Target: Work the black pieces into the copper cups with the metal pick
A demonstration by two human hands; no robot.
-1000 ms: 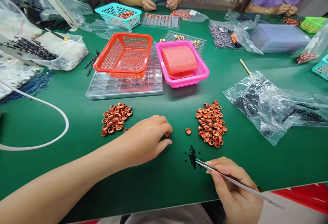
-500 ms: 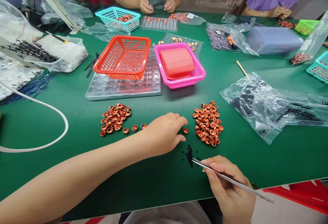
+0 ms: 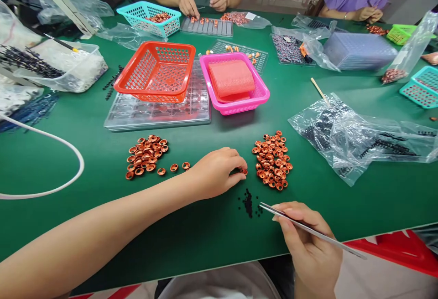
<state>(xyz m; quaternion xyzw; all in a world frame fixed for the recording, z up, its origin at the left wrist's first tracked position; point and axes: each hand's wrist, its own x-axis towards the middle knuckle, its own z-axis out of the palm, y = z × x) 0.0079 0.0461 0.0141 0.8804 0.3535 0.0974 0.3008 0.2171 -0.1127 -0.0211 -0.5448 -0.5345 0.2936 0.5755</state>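
Between the thumb and fingertips of my left hand (image 3: 221, 171) is a single small copper-coloured cup-shaped part (image 3: 243, 171), pinched at the table surface. My right hand (image 3: 310, 239) grips metal tweezers (image 3: 311, 231), whose tips point left. Just left of those tips lies a small heap of tiny black pieces (image 3: 248, 204). A pile of the same copper cups (image 3: 273, 160) sits right of my left hand. Another pile of copper cups (image 3: 145, 157) is to the left, with several single ones in a row beside my forearm. I cannot tell whether the tweezers hold anything.
Behind the piles stand a red basket (image 3: 157, 73) on clear plastic trays (image 3: 153, 119) and a pink basket (image 3: 239, 106) with pink foam. Plastic bags of black parts (image 3: 342, 139) lie right. A white cable (image 3: 68, 141) loops at left. Two people sit across the table.
My left hand's fingers have closed on the single copper cup. The tweezer tips have moved from the black heap to just right of it. The view has shifted slightly.
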